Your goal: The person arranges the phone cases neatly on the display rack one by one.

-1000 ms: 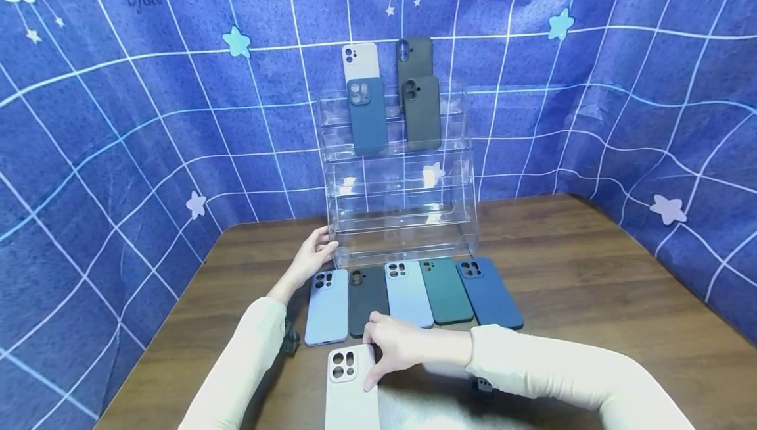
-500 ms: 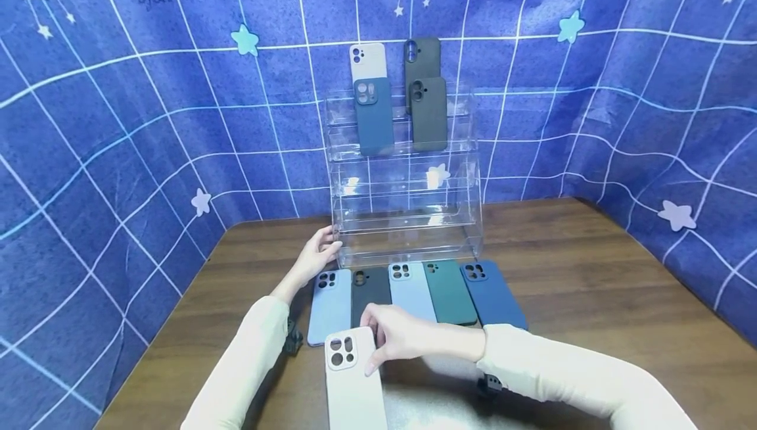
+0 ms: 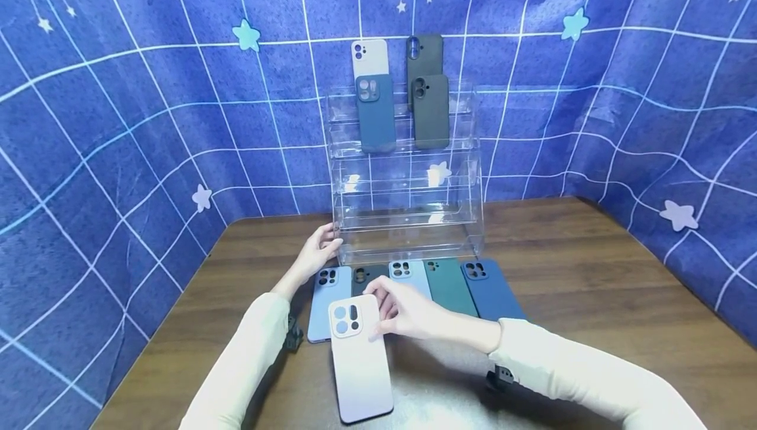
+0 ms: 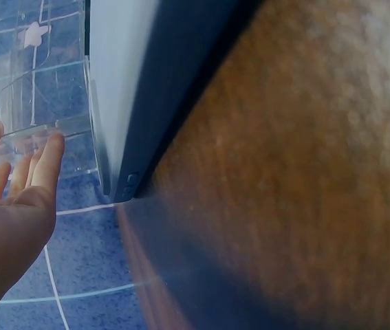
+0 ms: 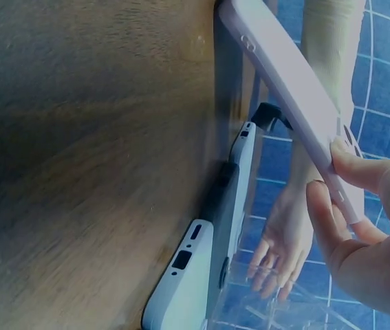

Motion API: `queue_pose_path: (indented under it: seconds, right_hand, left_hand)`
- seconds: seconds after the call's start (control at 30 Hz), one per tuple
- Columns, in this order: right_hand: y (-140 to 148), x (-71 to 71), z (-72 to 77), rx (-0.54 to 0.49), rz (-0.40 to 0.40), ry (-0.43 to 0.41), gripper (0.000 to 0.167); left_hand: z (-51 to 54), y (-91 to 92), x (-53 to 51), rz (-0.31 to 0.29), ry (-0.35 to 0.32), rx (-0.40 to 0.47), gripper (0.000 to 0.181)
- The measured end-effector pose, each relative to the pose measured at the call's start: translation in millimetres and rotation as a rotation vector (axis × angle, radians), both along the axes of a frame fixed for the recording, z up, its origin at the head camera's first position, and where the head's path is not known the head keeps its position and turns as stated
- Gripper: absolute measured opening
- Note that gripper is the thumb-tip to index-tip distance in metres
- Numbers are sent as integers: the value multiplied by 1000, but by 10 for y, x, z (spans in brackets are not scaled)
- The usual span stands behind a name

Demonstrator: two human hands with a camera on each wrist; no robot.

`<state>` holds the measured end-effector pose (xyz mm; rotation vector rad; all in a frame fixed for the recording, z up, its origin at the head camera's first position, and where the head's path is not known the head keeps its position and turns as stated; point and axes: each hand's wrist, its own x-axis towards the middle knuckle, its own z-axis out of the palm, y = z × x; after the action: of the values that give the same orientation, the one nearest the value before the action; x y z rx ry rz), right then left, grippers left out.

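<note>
My right hand [image 3: 414, 311] pinches a pale pink-white phone case [image 3: 362, 371] at its upper right side, thumb on the camera side. The case is tilted above the table, cutouts at its top. In the right wrist view, thumb and fingers lie on either side of the case [image 5: 294, 89]. My left hand [image 3: 317, 252] touches the lower left side of a clear acrylic display rack [image 3: 408, 239]. Its fingers look fairly straight in the left wrist view, and the rack's edge [image 4: 78, 125] is beside them. Between rack and held case lie several phone cases, including a green one [image 3: 451, 285].
A lavender-blue case [image 3: 322, 305], a black case [image 3: 369, 274] and a dark blue case [image 3: 495, 295] belong to the table row. Upper tiers of the rack hold a white case [image 3: 371, 56], a blue case [image 3: 376, 121] and dark cases [image 3: 432, 118]. A blue cloth hangs behind.
My right hand has moved the pink-white case up and forward toward the row, so its lower edge now shows. The left hand stays at the rack. The view has shifted slightly.
</note>
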<state>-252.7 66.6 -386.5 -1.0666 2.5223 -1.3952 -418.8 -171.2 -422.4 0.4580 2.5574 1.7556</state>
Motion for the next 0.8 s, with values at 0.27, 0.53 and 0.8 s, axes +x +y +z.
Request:
queue_pose_path:
  seconds: [0.27,0.53,0.8]
  right_hand:
    - [71,-34,51,-29,-16,14,48]
    - [142,-27,135,-86,-48,78,40]
    - [180,-57,169,-156,-10,40,35]
  left_hand:
    - [3,-16,-4,-2,-3,22,58]
    - [-16,-14,2,1,4,27,58]
    - [-39,-22,1,12,22,25,57]
